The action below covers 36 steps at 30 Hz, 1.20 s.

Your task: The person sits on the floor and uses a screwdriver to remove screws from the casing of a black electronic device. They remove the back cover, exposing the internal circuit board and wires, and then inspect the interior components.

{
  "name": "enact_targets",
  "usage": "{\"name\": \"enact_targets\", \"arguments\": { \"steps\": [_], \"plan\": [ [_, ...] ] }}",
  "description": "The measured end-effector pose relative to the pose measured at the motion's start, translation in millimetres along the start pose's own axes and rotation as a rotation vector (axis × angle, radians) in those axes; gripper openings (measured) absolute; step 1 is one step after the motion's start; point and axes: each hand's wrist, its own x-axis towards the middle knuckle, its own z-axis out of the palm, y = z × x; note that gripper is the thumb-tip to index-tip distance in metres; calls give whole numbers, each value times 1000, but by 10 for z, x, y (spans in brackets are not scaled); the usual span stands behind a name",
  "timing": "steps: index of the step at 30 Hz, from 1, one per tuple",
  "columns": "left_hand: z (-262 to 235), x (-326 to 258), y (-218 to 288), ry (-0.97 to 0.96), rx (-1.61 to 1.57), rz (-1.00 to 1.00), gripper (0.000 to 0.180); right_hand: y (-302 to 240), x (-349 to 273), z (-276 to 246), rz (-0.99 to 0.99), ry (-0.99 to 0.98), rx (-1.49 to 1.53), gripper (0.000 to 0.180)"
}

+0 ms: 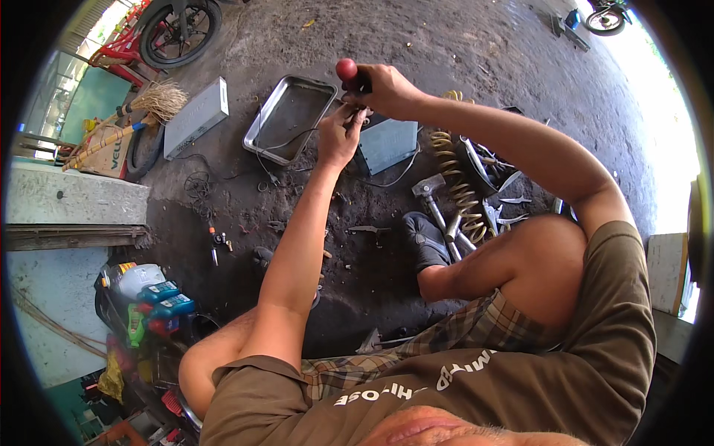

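My right hand point(388, 91) is closed around a tool with a round red knob point(346, 69) at its end; the rest of the tool is mostly hidden by the fingers. Just below it, my left hand point(341, 135) is closed, thumb and fingers pinched on something small and dark that I cannot make out. Both hands meet over the right rim of a shallow metal tray point(251, 141), which has a thin cable across its lower part. Close beside the hands, a grey box point(388, 146) rests on the dark ground.
A hammer point(429, 186), a coiled yellow hose point(446, 157) and a dish of tools point(483, 167) lie near my right foot. Left stand a flat pale case point(197, 119), a straw broom point(160, 100) and several bottles point(167, 297). A motorcycle wheel point(181, 46) is at the far left.
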Motion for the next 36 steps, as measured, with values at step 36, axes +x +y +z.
{"name": "enact_targets", "arguments": {
  "steps": [36],
  "plan": [
    [72, -24, -95, 58, -35, -15, 17, 13, 18, 41, -46, 17, -30, 51]
  ]
}}
